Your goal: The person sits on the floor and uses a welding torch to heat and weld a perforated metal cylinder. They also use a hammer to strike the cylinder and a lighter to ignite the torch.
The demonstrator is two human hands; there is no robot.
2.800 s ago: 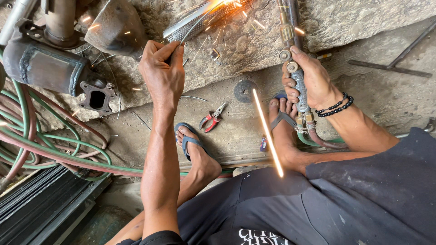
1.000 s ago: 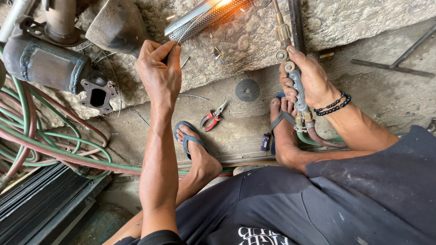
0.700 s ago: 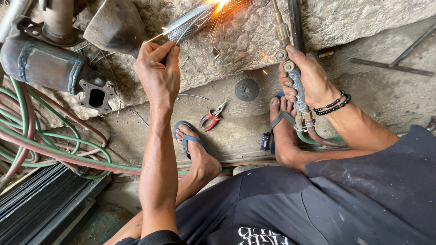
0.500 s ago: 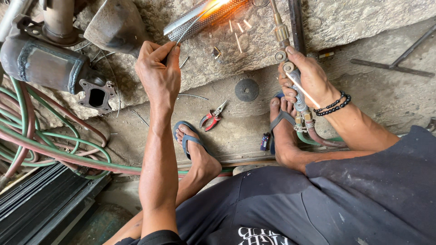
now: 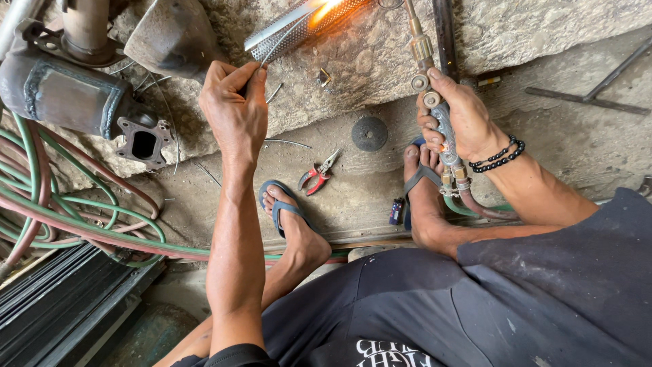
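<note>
The person wears a dark shirt [image 5: 543,299] with short sleeves and some white print near the bottom. Both arms are bare. A black bead bracelet [image 5: 499,155] sits on the right wrist. Blue flip-flops [image 5: 278,207] are on both feet.

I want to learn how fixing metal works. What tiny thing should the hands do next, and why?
Probably feed the thin rod a touch further into the glow. The left hand pinches the rod, whose tip reaches the orange hot spot on the perforated tube, and the right hand aims the torch there. The metal looks hot enough to take filler.
</note>
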